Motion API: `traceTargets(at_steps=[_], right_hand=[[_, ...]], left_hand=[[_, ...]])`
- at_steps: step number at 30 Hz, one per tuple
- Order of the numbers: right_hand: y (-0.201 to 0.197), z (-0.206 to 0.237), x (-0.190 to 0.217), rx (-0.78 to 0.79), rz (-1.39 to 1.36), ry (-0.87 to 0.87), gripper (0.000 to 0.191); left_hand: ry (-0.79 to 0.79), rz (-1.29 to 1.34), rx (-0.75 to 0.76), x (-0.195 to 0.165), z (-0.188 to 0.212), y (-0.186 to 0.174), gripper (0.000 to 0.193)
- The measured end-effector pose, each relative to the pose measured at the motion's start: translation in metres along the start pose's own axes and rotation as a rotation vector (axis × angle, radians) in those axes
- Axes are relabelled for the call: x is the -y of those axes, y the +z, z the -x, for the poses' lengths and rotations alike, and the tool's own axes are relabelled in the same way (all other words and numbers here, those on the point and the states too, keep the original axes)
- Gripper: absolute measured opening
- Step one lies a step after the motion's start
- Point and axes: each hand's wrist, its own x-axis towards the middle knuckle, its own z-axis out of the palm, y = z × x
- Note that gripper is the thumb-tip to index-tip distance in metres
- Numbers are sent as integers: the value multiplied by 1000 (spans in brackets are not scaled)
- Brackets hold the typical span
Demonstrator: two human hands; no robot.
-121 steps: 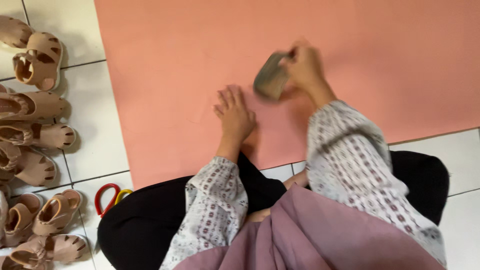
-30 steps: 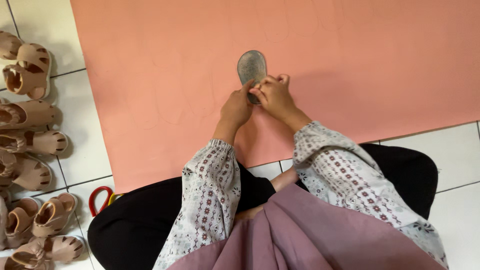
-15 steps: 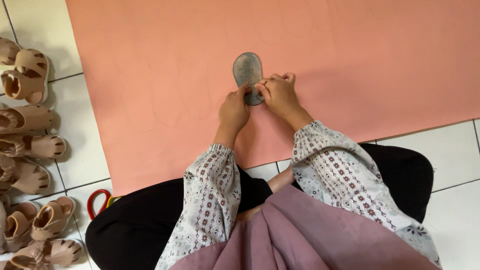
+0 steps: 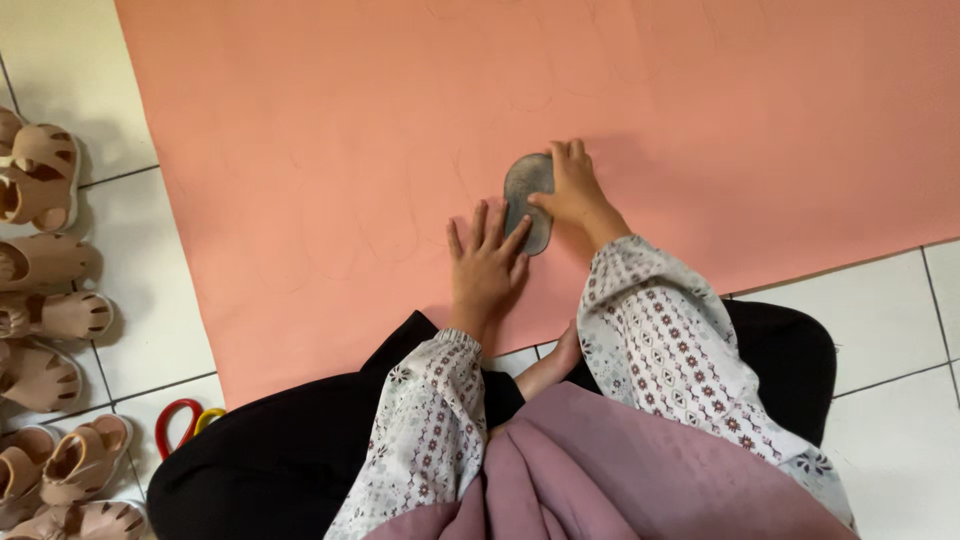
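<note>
Landmark: a flat grey oval sole-shaped template (image 4: 528, 203) lies on the large salmon-pink sheet of soft material (image 4: 300, 150) spread over the white tiled floor (image 4: 880, 330); all places below are told from it.
Template position: flat, long axis running away from the person, near the sheet's close edge, so it seems set where bare sheet is left around it.
Left hand (image 4: 487, 262): just beside the template's near-left edge, palm down, fingers spread and released, fingertips touching that edge; it seems to pin both template and sheet from sliding.
Right hand (image 4: 572, 188): on the template's right and far edge, fingers curled over the rim, pressing it down; whether they pinch a pen or marker I cannot tell.
Faint lines: curved outlines show on the sheet to the template's left and beyond it.
Tan child's sandals (image 4: 40, 175): well apart to the left, in a column on the tiles.
Red-handled scissors (image 4: 180, 425): well apart, near-left, beside the person's black-clad knee.
</note>
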Motion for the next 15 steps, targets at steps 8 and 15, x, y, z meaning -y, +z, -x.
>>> traceTargets(at_steps=[8,15], right_hand=[[-59,-13,-20,-120,-244,225,11],[-41,27,-9,203,-270,28,69]], left_hand=[[-207,-16,-57,4,-10,-19,89],[-213,-44,-22,26,-11,-23,93]])
